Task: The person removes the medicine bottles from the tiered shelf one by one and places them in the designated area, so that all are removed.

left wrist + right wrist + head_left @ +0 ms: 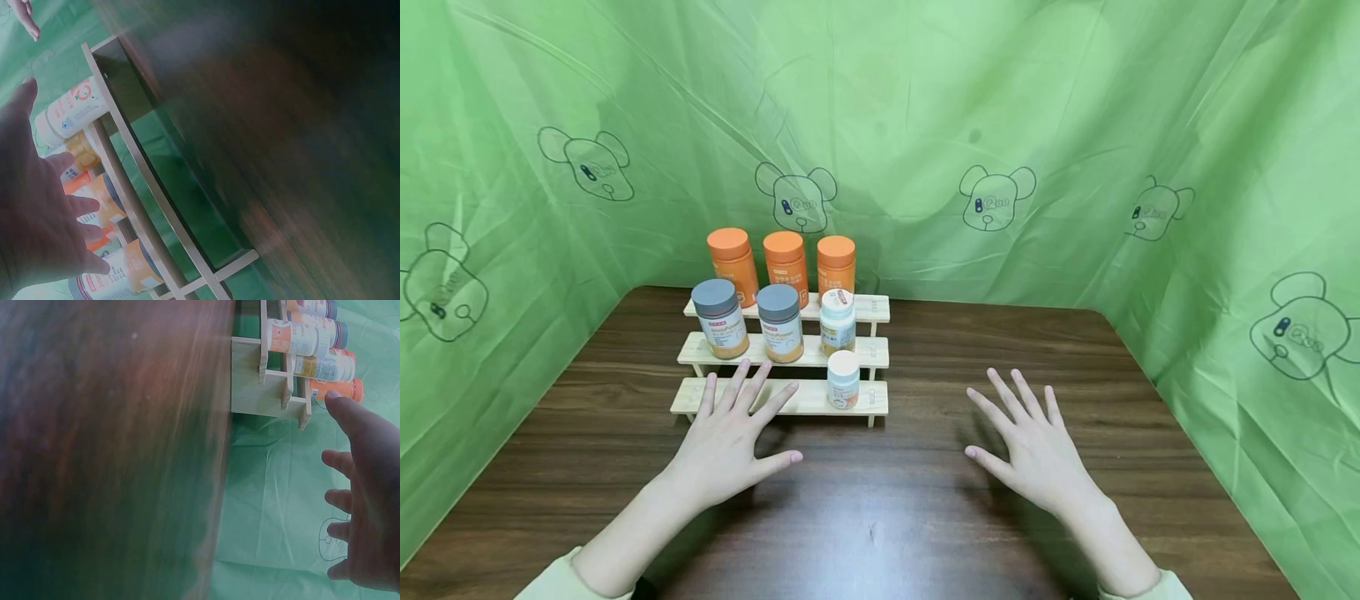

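My left hand (722, 446) is spread with straight fingers in front of a three-step wooden rack (805, 398), holding nothing. The right hand (1033, 450), fingers also spread, hovers over the table to the right of the rack with nothing in it. On the rack's top step stand orange bottles (785, 262). The middle step bears two grey-lidded jars, one on the left (721, 321) and one beside it (781, 325), plus a white-capped bottle (838, 323) at the right. A small white bottle (843, 381) stands on the bottom step's right end.
The dark wooden table (880, 517) spreads around the rack. Green cloth (895, 125) printed with bear-head outlines hangs behind it and along both sides, close to the table's edges.
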### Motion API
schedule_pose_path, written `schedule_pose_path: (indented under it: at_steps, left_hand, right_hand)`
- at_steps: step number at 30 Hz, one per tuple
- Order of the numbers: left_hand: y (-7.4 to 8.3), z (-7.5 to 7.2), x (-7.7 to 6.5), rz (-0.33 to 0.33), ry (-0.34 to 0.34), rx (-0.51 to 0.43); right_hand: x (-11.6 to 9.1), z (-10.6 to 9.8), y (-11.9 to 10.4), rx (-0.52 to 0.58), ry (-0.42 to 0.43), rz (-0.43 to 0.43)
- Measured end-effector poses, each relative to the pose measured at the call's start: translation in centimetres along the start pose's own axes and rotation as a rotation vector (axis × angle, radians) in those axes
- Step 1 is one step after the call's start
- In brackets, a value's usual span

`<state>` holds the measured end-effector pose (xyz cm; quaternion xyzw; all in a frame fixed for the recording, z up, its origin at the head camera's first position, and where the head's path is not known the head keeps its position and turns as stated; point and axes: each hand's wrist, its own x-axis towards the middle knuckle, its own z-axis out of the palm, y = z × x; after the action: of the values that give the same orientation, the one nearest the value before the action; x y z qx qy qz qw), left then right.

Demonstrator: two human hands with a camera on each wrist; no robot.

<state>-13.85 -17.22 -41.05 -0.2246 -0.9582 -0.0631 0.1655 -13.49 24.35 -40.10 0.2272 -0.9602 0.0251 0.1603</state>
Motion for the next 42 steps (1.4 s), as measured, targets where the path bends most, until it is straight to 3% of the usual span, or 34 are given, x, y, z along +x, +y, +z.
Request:
schedule_pose_path:
  at_steps: [14,23,32,42]
  left_hand:
    - [-0.2,-0.5,-0.1,0.009,-0.005,0.0]
    - [-0.7,-1.3,0.0,0.008,-0.014,0.004]
    - [-2.1,-2.4,-0.3,-0.022,0.028,-0.025]
    - [-5.0,-3.6,-1.4,-0.05,0.04,-0.094]
  right_hand:
    - [0.2,-0.6,-0.3,0.011,-0.003,0.008]
    - [1.6,-1.8,-0.7,0.013,0.018,0.002]
    - [4.1,-3.6,-1.4,0.021,0.058,-0.027]
    - [8.2,-5.9,-1.5,0.035,0.12,-0.072]
